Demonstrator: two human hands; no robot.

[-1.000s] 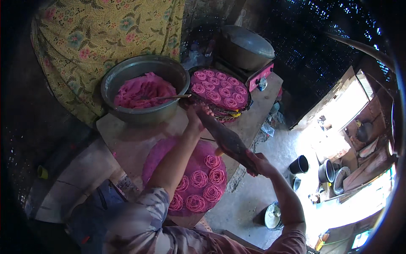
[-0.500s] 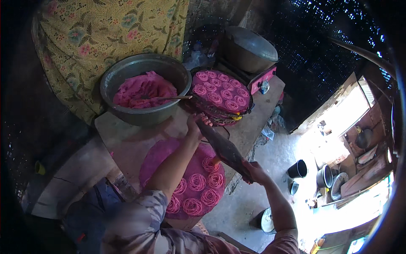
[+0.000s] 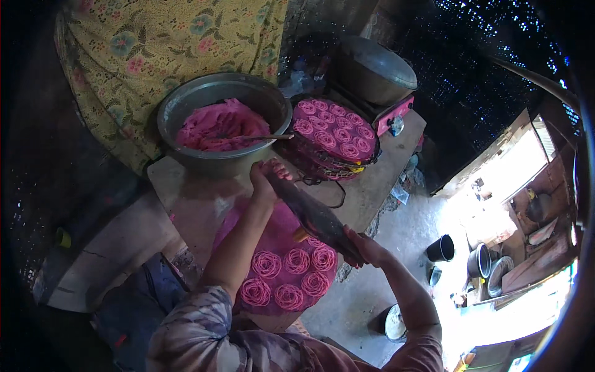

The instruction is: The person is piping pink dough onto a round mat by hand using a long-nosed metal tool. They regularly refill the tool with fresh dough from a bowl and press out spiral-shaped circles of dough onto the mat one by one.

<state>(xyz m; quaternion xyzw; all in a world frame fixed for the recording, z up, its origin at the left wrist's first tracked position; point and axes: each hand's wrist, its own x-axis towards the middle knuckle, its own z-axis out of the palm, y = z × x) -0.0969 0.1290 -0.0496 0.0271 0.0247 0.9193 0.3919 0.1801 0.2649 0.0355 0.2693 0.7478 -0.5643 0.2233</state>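
Both my hands grip a long dark wooden press (image 3: pixel 317 220), held slantwise above a round pink tray (image 3: pixel 277 240). My left hand (image 3: pixel 270 175) is closed around its far left end. My right hand (image 3: pixel 367 248) is wrapped over the near right end. A light brown stub (image 3: pixel 300 234) pokes out from under the press's middle. On the tray lie several coiled nests of pink strands (image 3: pixel 289 297), mostly on its near and right side. The press and my left forearm hide part of the tray.
Behind my left hand stands a big metal basin (image 3: pixel 166 127) of pink dough (image 3: pixel 217 124) with a stick (image 3: pixel 263 137) across it. Beside it sits a stacked tray of pink nests (image 3: pixel 334 127). A lidded pot (image 3: pixel 372 71) rests on a stove (image 3: pixel 396 115). Buckets (image 3: pixel 440 248) stand on the floor at right.
My hands and the press have moved left over the tray, away from the nest at its right edge. The whole view has shifted slightly.
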